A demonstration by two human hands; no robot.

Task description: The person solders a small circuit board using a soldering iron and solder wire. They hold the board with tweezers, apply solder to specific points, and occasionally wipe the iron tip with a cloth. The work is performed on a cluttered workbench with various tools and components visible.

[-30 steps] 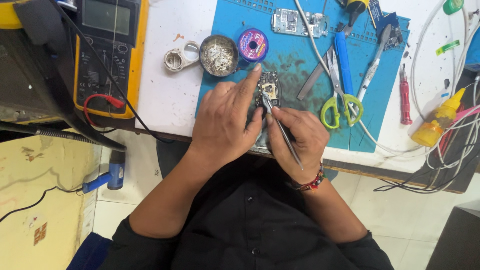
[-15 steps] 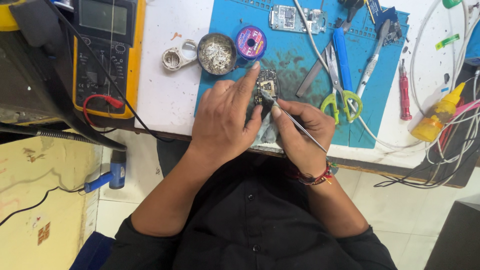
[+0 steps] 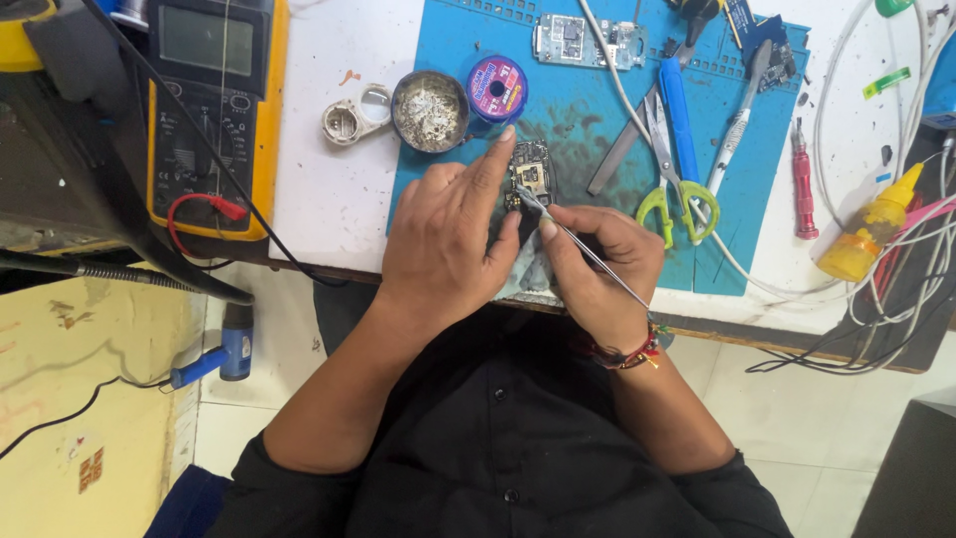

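One small dark circuit board (image 3: 531,175), gold-patched.

Grey multimeter screen (image 3: 204,38) — upper left, yellow-cased

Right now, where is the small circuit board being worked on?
Head view: the circuit board lies on the blue mat, under the left hand fingertips.

the person wears a black button-front shirt (image 3: 508,448) with small dark buttons down the middle and sleeves pushed up past the elbows. a beaded bracelet (image 3: 627,351) in red, dark and yellow circles the right wrist.
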